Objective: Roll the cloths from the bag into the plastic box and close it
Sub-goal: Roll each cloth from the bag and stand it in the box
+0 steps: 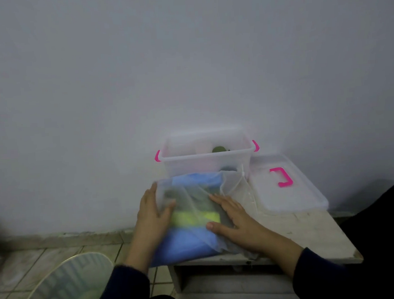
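A translucent white mesh bag [234,186] lies on the small table [313,232], stuffed with folded cloths [188,238] in blue, yellow-green and dark green. My left hand [152,213] holds the bag's left side, thumb over the top and fingers along the edge. My right hand [233,216] lies flat on the bag's right half with straight fingers. Behind the bag stands the clear plastic box [185,160] with pink side latches, open, a dark green item inside. Its clear lid [287,189] with a pink handle lies to the right.
The table stands against a plain white wall. A round pale fan guard [68,289] sits on the tiled floor at lower left. A dark shape [388,229] fills the right edge beside the table. My dark sleeves reach in from below.
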